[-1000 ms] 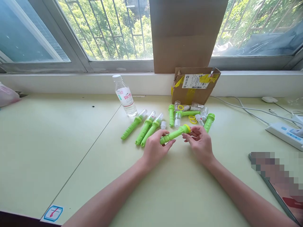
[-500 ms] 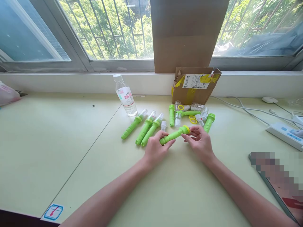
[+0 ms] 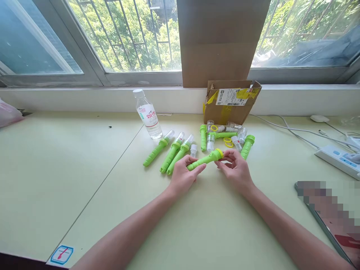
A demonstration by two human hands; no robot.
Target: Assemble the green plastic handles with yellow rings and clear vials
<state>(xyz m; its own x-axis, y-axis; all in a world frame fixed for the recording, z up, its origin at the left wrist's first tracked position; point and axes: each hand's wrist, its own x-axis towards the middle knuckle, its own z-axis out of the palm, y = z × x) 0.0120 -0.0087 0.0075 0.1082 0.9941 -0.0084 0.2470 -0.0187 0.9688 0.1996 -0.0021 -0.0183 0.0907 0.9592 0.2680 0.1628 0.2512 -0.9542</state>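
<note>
My left hand (image 3: 183,174) is wrapped round the lower end of a green tube (image 3: 204,160), which slants up to the right. A yellow ring (image 3: 219,153) sits at the tube's wide end. The fingers of my right hand (image 3: 235,168) pinch at that ring. Left of my hands lie three green tubes with clear tips, one of them the leftmost tube (image 3: 154,153). A small clear piece with a white cap (image 3: 193,150) is just behind my left hand. Behind my right hand are loose green tubes (image 3: 248,146), clear caps (image 3: 210,141) and yellow rings (image 3: 228,144).
An open cardboard box (image 3: 229,108) stands behind the loose parts, and a water bottle (image 3: 149,117) stands at the back left. On the right are a power strip (image 3: 337,159), white cables (image 3: 298,130) and a phone (image 3: 320,221). A pink bag (image 3: 8,113) is at the far left.
The held tube and my left hand have shifted slightly left. My right hand remains at the ringed end.
</note>
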